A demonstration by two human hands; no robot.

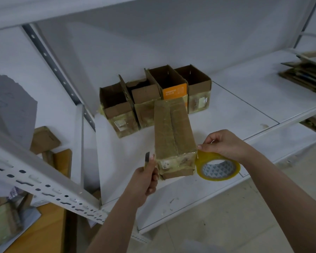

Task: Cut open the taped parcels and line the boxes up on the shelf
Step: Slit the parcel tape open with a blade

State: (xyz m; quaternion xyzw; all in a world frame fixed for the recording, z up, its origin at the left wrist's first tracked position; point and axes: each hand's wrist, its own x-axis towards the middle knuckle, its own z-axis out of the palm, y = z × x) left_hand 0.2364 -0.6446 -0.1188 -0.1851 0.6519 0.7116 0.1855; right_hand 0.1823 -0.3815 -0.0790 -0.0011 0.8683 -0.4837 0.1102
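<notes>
A: Over the white shelf (pixel 226 114), left side first. Left hand (pixel 147 177) clenched round a small dark-tipped tool (pixel 146 158), thumb pressed to the near left corner of the taped parcel (pixel 173 137).

B: Parcel position?

A: Closed, lying on the shelf board between both hands.

B: Right hand (pixel 224 143)?

A: Pinching a tape roll (pixel 218 166) at the parcel's near right corner.

B: Containers?

A: Four opened boxes (pixel 154 99) in a row behind, touching. Insides dark, contents not discernible.
</notes>
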